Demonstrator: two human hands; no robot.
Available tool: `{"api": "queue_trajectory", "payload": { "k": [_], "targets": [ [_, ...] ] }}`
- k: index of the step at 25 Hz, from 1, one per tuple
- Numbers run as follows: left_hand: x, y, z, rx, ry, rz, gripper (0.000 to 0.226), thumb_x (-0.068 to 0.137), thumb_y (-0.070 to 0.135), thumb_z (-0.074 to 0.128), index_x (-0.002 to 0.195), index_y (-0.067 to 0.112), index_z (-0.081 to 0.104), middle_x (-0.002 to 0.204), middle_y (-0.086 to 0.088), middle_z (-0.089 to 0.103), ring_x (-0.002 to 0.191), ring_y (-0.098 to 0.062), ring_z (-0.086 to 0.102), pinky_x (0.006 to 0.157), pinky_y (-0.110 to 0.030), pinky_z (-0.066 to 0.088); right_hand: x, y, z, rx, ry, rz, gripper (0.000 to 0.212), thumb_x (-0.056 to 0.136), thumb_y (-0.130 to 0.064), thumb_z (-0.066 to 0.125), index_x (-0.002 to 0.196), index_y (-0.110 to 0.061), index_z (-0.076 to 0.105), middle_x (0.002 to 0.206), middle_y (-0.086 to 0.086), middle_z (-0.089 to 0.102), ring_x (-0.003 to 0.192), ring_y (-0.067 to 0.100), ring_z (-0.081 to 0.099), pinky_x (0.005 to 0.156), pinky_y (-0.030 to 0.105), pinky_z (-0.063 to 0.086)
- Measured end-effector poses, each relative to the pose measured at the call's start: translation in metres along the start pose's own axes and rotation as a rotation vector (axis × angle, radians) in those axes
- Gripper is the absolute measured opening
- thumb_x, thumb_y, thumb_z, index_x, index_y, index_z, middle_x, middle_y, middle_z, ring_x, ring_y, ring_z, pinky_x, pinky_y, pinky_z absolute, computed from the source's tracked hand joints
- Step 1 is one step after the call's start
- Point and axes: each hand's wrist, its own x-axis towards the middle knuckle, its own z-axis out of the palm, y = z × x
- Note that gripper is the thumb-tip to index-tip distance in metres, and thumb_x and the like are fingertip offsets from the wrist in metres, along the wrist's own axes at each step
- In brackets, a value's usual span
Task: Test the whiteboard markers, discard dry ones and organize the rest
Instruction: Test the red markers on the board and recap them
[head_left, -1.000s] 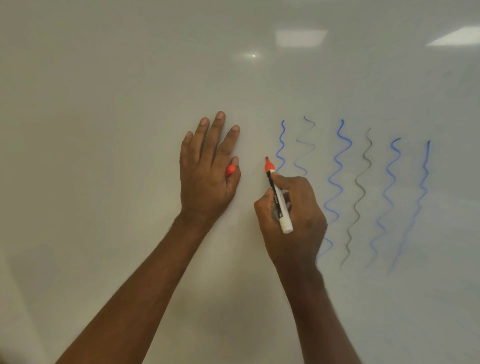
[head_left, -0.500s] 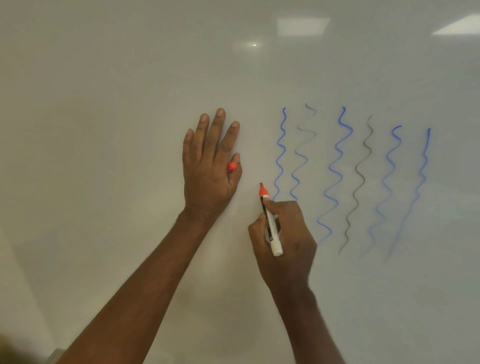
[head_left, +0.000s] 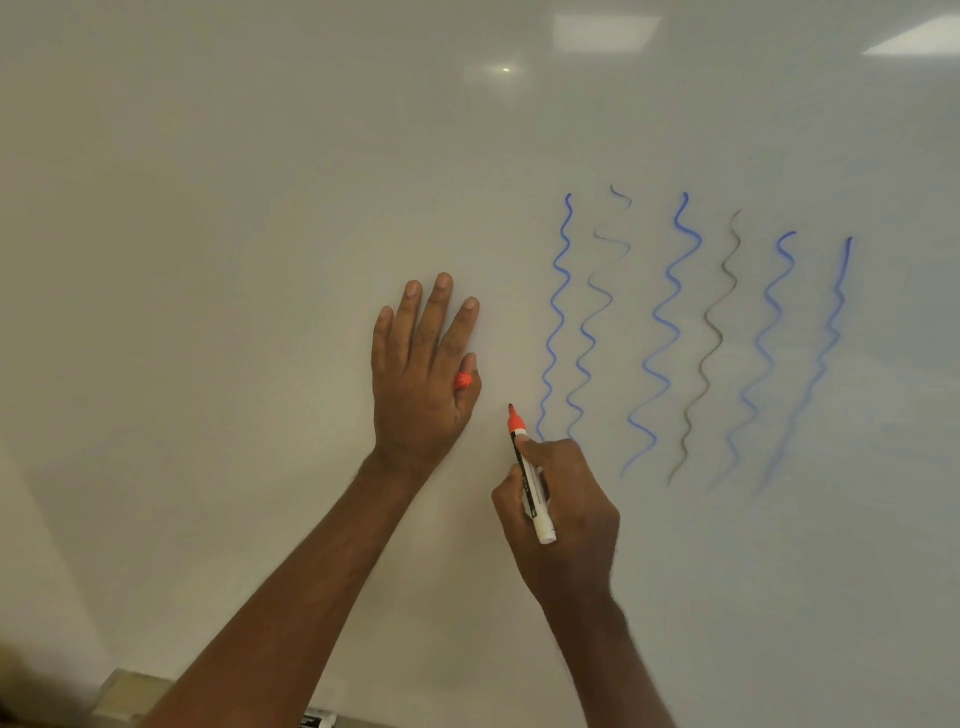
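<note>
Marker (head_left: 530, 478) in the right hand (head_left: 563, 514) slants up and slightly left across the whiteboard (head_left: 234, 260), its long axis running from a white butt end low at the right to an orange collar and dark tip high at the left. The barrel is a slim white cylinder with a black printed band, smooth and plastic-looking. The tip sits at or just off the glossy board; contact cannot be told. No red line shows under it. The right fingers (head_left: 524, 441) are curled round the barrel, thumb and forefinger pinching it just below the orange collar.

The left hand (head_left: 423, 374) lies flat against the board to the left of the marker, fingers straight and slightly spread, pointing up. An orange cap (head_left: 462, 381) is tucked between thumb and forefinger, only a small ridged piece of it showing.

To the right of the marker tip stand six wavy strokes (head_left: 670, 332), all running top to bottom: blue, faint grey-blue, bold blue, grey-black, blue, and a paler blue one that thins out toward its foot. The nearest blue stroke ends just beside the right knuckles.

The board is white, smooth and shiny, with ceiling lights mirrored near its top. At the bottom edge a black-and-white object (head_left: 318, 721) peeks in, too cut off to name.
</note>
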Motion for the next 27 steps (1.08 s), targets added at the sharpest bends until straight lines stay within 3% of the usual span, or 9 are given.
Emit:
{"api": "queue_trajectory", "payload": {
  "k": [7,11,13,15,18,21,23,27],
  "targets": [
    [-0.031,0.002,0.001,0.003,-0.094,-0.026,0.053,0.103,0.025,0.046,0.154,0.016,0.037,0.163,-0.013,0.031,0.152,-0.037,0.025,0.124,-0.055,0.019,-0.018,0.001,-0.009,0.009,-0.079,0.076,0.029,0.085,-0.012,0.067,0.106,-0.028,0.058,0.077,-0.007,0.056,0.061,0.014,0.055,0.05,0.034,0.049],
    [-0.055,0.02,-0.014,-0.2,-0.177,-0.201,0.047,0.105,0.03,0.047,0.15,0.016,0.044,0.166,-0.005,0.027,0.156,-0.029,0.015,0.126,-0.049,0.011,-0.031,-0.001,-0.03,0.119,-0.105,0.304,0.024,0.088,-0.018,0.063,0.11,-0.027,0.063,0.09,-0.011,0.059,0.072,0.011,0.06,0.059,0.033,0.053],
    [-0.071,0.041,-0.031,-0.457,-0.185,-0.382,0.034,0.104,0.024,0.049,0.135,0.012,0.057,0.163,0.0,0.033,0.155,-0.024,0.02,0.125,-0.038,0.017,-0.045,-0.002,-0.046,0.21,-0.088,0.389,0.026,0.089,-0.017,0.061,0.113,-0.025,0.066,0.095,-0.011,0.06,0.078,0.013,0.061,0.062,0.027,0.05],
    [-0.094,0.067,-0.051,-0.764,-0.174,-0.648,0.021,0.103,0.023,0.051,0.119,0.014,0.062,0.151,0.006,0.051,0.144,-0.019,0.04,0.113,-0.026,0.033,-0.064,-0.006,-0.063,0.297,-0.108,0.447,0.027,0.09,-0.013,0.06,0.113,-0.025,0.067,0.095,-0.008,0.062,0.076,0.018,0.06,0.062,0.027,0.047],
    [-0.128,0.106,-0.077,-1.174,-0.254,-1.209,0.017,0.106,0.032,0.05,0.107,0.022,0.063,0.124,0.007,0.069,0.111,-0.02,0.066,0.095,-0.04,0.049,-0.098,-0.013,-0.084,0.383,-0.16,0.58,0.03,0.094,-0.002,0.063,0.113,-0.025,0.07,0.098,-0.003,0.066,0.072,0.021,0.059,0.06,0.029,0.047],
    [-0.151,0.137,-0.099,-1.353,-0.369,-1.624,0.041,0.095,0.054,0.043,0.093,0.018,0.063,0.116,-0.006,0.074,0.095,-0.026,0.071,0.086,-0.046,0.053,-0.129,-0.02,-0.107,0.41,-0.211,0.668,0.031,0.094,-0.003,0.062,0.115,-0.025,0.07,0.101,0.0,0.068,0.074,0.022,0.062,0.06,0.033,0.05],
    [-0.166,0.151,-0.11,-1.479,-0.448,-1.782,0.051,0.094,0.06,0.036,0.08,0.015,0.056,0.117,-0.013,0.073,0.097,-0.031,0.071,0.089,-0.049,0.054,-0.147,-0.027,-0.121,0.416,-0.249,0.68,0.028,0.094,-0.013,0.06,0.117,-0.026,0.069,0.103,-0.001,0.069,0.081,0.022,0.065,0.064,0.033,0.054],
    [-0.19,0.171,-0.128,-1.778,-0.486,-1.969,0.05,0.106,0.052,0.031,0.083,0.015,0.054,0.122,-0.015,0.07,0.1,-0.033,0.069,0.089,-0.048,0.054,-0.177,-0.032,-0.147,0.342,-0.331,0.629,0.027,0.095,-0.024,0.057,0.12,-0.025,0.067,0.1,-0.007,0.07,0.079,0.018,0.067,0.062,0.023,0.053]
  ]
}}
